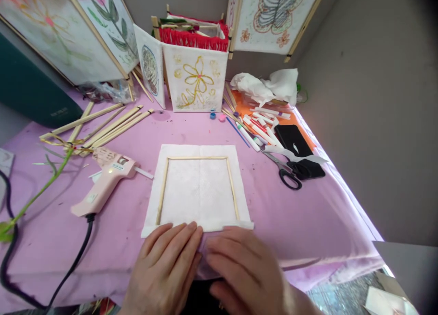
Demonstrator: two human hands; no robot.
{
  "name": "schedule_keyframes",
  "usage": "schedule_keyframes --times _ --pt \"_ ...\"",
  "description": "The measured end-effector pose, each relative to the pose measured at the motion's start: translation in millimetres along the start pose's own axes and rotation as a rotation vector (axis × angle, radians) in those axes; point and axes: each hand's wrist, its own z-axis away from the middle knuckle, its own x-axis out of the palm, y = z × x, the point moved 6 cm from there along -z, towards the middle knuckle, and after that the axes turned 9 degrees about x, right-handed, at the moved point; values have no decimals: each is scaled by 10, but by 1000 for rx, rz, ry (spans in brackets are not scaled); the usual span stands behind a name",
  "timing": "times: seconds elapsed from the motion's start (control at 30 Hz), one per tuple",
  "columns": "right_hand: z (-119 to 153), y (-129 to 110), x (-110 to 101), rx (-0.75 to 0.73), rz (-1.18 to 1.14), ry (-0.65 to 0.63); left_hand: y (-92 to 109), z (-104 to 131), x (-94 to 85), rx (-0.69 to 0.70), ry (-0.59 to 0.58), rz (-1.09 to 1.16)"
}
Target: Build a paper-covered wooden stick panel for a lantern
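Observation:
A white sheet (198, 192), creased down the middle like a napkin or thin cloth, lies flat on the table. Thin wooden sticks (196, 158) form a frame on it, showing at the far, left and right sides. Along the near side the sheet is folded over into a narrow strip (236, 224); whatever lies under it is hidden. My left hand (167, 260) rests its outstretched fingertips on the left and middle of that fold. At its right part, my right hand (244, 265) has its fingers extended and slightly curved, touching or just beside the edge.
Left of the sheet lies a pink glue gun (107, 180) with a black cord; beyond it are loose wooden sticks (116, 128). Scissors (289, 173), a black phone (297, 146) and several markers (260, 128) lie to the right. Painted panels (198, 78) stand at the back.

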Motion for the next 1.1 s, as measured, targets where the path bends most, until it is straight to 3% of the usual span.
schedule_keyframes --times 0.1,0.2,0.37,0.67,0.8,0.93,1.1 --pt "-12 -62 179 -24 49 -87 -13 16 10 30 -27 -11" --pt "2 -22 256 10 47 -76 -21 37 18 45 -30 -7" --pt "13 58 244 68 8 -2 -40 76 -4 1 21 -35" --pt "36 138 264 170 -58 -48 -42 17 -14 -18 -1 -7" --pt "101 154 149 176 -150 -27 -35 64 -143 -122 86 87" --pt "140 246 -63 188 -95 136 -184 206 -413 -290 251 45" --pt "233 465 -52 312 126 201 -418 291 -498 -406 166 -63"
